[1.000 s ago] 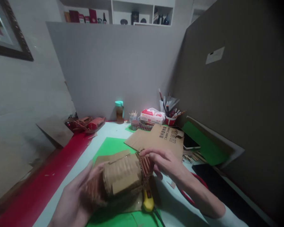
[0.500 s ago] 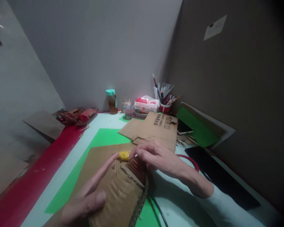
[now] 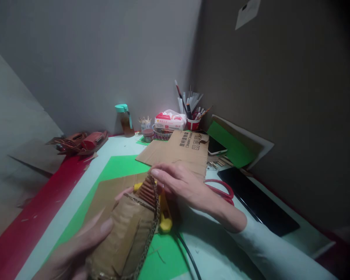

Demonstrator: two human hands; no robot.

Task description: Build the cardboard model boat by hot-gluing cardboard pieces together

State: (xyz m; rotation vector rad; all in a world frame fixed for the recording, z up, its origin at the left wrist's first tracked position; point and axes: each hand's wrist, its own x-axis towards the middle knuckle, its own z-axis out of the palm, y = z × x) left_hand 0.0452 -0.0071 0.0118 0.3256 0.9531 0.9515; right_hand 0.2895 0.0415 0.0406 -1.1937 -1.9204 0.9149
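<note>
A padded brown cardboard piece [image 3: 128, 229], with a ribbed triangular tip and a corrugated edge, is tilted up in my left hand [image 3: 84, 241], whose thumb lies along its left side. My right hand [image 3: 177, 182] pinches the pointed tip between thumb and fingers. Behind the piece, a yellow-handled tool [image 3: 165, 217] with a black cable beside its end shows under my right hand. A flat cardboard sheet [image 3: 100, 194] lies on the green mat [image 3: 116, 165] beneath.
Beyond my hands lies printed cardboard [image 3: 175, 149]. Red-handled scissors [image 3: 229, 190] and a black tablet-like slab [image 3: 259, 202] are on the right. A bottle [image 3: 126, 122], tissue pack [image 3: 170, 119] and pen cup [image 3: 193, 123] stand at the back; red models [image 3: 90, 140] sit back left.
The padded cardboard piece has been raised and tilted, and my right hand has moved to its tip. More of the yellow-handled tool shows. The view has shifted right.
</note>
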